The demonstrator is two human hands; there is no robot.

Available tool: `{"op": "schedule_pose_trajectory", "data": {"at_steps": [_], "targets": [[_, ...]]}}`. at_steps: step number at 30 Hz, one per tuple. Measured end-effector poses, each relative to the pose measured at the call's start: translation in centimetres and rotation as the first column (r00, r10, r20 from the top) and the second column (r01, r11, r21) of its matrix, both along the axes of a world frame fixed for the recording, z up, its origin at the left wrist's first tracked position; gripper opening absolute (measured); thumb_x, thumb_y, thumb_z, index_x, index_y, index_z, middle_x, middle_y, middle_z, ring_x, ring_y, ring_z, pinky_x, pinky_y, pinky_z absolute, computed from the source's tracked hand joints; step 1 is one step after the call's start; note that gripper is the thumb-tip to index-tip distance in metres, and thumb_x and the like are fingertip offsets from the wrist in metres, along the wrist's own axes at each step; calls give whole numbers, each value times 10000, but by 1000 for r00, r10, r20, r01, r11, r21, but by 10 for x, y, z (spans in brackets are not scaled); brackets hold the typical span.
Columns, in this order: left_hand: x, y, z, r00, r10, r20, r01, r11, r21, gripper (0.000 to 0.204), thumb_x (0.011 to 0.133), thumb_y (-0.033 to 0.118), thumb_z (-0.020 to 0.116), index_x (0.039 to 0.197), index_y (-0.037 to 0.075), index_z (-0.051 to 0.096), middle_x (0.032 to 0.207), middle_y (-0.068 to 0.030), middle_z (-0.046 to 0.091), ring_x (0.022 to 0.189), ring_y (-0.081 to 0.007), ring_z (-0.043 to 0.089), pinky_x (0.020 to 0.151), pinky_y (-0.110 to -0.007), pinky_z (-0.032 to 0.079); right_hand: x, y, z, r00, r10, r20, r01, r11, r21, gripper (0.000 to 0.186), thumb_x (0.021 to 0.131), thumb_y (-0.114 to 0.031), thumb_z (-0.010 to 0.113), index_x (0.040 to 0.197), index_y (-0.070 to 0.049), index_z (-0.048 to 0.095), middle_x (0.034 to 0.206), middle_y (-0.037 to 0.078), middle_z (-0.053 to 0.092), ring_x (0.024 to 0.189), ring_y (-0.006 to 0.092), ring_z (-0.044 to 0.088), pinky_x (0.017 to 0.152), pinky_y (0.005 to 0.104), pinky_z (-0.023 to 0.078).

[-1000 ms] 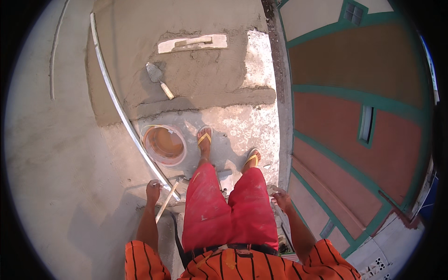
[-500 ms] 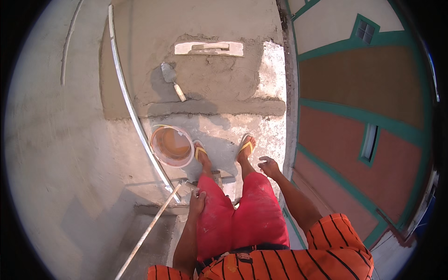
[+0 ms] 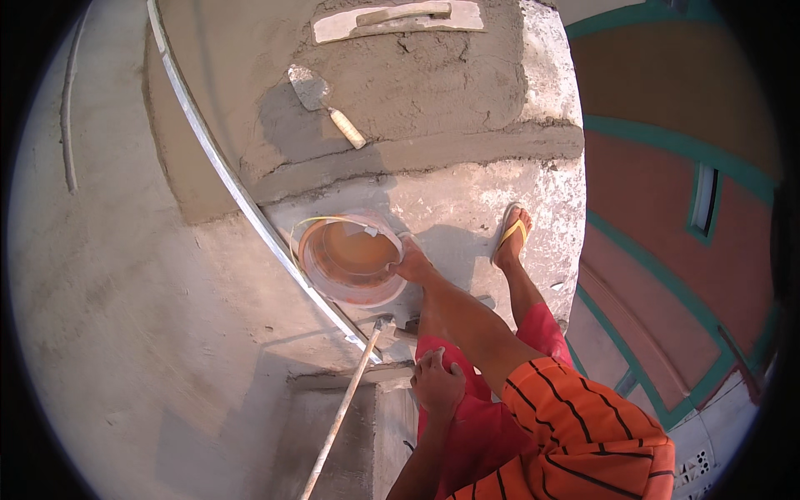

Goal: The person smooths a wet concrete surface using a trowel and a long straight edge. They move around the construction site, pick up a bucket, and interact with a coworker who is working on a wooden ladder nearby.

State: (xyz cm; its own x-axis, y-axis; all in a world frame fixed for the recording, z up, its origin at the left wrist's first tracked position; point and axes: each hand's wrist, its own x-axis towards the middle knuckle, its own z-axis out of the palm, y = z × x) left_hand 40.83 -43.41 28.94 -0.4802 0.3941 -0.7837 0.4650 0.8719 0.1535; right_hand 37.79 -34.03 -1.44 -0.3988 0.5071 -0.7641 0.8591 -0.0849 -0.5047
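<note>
Cement ledge (image 3: pixel 467 200) — right hand (image 3: pixel 412 267) grips upright bucket (image 3: pixel 350 260) rim

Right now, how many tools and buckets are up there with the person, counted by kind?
Buckets: 1, the orange bucket, its rim touched by the right hand
Trowels: 1, the trowel
Plaster floats: 1, the float
Long-handled tools: 1, the long handle
Total: 4

Building site, wet cement (image 3: pixel 433 75), trowel (image 3: pixel 321 96), bucket (image 3: pixel 350 260)
</note>
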Motion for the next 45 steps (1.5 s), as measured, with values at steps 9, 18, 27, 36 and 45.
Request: {"op": "schedule_pose_trajectory", "data": {"at_steps": [9,18,27,36,45], "targets": [[-20,-8,-2,996,84,21,-86,991,101,341,756,243,616,1075,134,669,1117,-64,648,1094,-259,580,938,-420,426,-18,15,13,987,-10,-162,-2,998,-69,532,780,-377,665,1209,-74,578,1180,210,604,1124,357,572,937,388,458],[-19,-9,-7,995,104,13,-104,993,57,311,756,243,600,1038,140,679,1083,-95,661,1066,-275,592,936,-423,426,0,62,98,960,-280,25,277,927,-253,425,768,-286,652,1041,41,647,993,291,649,984,408,631,826,415,507],[-22,0,-5,990,123,69,-123,992,-7,319,763,240,585,1052,141,680,1108,-96,660,1084,-277,586,953,-432,422,3,161,100,748,-639,178,647,644,-407,337,822,-106,614,1012,171,582,953,217,643,790,309,686,618,360,623],[-21,8,-7,992,99,73,-94,993,-73,331,780,251,577,1082,153,673,1121,-98,655,1095,-281,581,949,-424,437,-18,216,124,655,-746,124,722,568,-395,277,835,-54,540,996,168,575,890,219,652,686,309,696,534,344,620],[-19,9,-9,992,95,81,-86,991,-105,329,782,262,577,1079,159,675,1114,-104,655,1087,-289,583,950,-425,446,12,176,140,642,-761,92,706,540,-458,290,835,-79,590,1048,118,588,947,190,658,782,266,685,618,350,599]]}}
